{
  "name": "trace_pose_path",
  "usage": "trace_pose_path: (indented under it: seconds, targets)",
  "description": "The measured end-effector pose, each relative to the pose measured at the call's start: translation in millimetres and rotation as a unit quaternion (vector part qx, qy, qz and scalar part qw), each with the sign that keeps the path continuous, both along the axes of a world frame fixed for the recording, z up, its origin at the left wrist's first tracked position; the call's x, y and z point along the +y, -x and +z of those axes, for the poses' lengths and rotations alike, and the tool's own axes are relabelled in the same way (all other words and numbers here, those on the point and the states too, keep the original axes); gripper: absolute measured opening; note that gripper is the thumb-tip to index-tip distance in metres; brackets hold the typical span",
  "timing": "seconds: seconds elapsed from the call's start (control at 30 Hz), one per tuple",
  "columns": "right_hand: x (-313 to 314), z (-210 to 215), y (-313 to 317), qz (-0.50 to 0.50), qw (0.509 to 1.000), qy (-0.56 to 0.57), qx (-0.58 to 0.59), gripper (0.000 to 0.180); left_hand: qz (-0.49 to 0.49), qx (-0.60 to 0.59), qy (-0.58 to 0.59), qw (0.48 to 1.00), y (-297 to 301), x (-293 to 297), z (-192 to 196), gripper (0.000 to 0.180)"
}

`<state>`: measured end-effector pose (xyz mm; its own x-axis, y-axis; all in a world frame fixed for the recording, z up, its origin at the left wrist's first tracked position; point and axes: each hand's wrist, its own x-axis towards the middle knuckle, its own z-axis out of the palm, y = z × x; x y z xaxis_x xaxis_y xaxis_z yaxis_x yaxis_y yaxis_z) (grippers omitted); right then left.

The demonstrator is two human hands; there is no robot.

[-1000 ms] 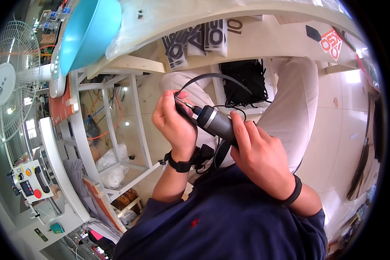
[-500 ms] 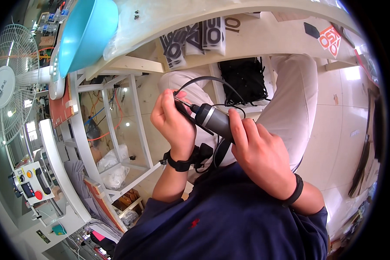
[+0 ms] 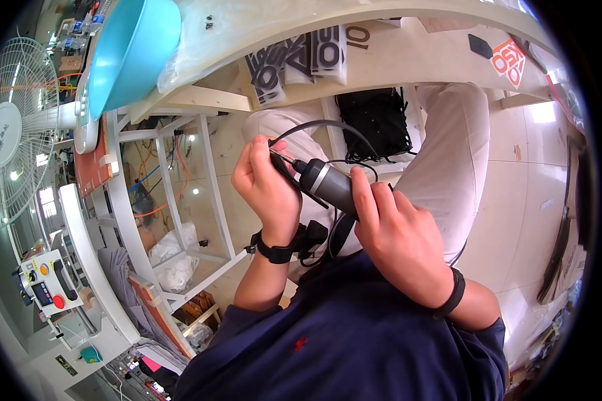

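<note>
My right hand (image 3: pixel 405 240) wraps round the dark grey body of an electric screwdriver (image 3: pixel 338 189), which has a pale band near its nose. Its bit points up and left toward the fingers of my left hand (image 3: pixel 266 187). Those fingers are closed on a black strap (image 3: pixel 328 121), whose loose part arcs over the tool to the right. The bit's tip meets the strap at my left fingertips; the exact spot of contact is too small to make out. A thin black cord hangs below the tool. Beyond, between my knees, lies a pile of black straps (image 3: pixel 374 123).
The pale worktable (image 3: pixel 301 20) curves across the top, with a teal basin (image 3: pixel 137 53) at its left end. Printed plastic packets (image 3: pixel 266 75) lie on the ledge below. To the left stand a white metal frame (image 3: pixel 214 184), a fan (image 3: pixel 3 137) and a machine's control box (image 3: pixel 50 284).
Almost nothing differs. Both hands and the screwdriver have shifted only very slightly, with the bit held at the strap in the same way.
</note>
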<state>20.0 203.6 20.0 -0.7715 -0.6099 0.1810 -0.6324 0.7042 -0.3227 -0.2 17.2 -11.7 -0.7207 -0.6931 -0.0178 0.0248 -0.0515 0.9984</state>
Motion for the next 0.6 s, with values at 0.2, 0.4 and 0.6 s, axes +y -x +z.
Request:
trace_pose_path:
  seconds: [0.2, 0.4, 0.6]
  targets:
    - [-1.0, -1.7, -1.9, -0.006, 1.0, -0.002, -0.002, 0.054, -0.006, 0.002, -0.001, 1.0, 0.2, -1.4, -2.9, 0.03]
    - [-1.4, -0.6, -1.3, -0.007, 1.0, -0.009, -0.008, 0.053, -0.01, 0.006, -0.01, 1.0, 0.6, -1.6, -3.6, 0.029]
    - [1.8, -5.0, -1.5, -0.012, 0.999, 0.012, -0.029, 0.054, -0.024, -0.004, -0.034, 0.999, 0.4, -0.5, -5.2, 0.027]
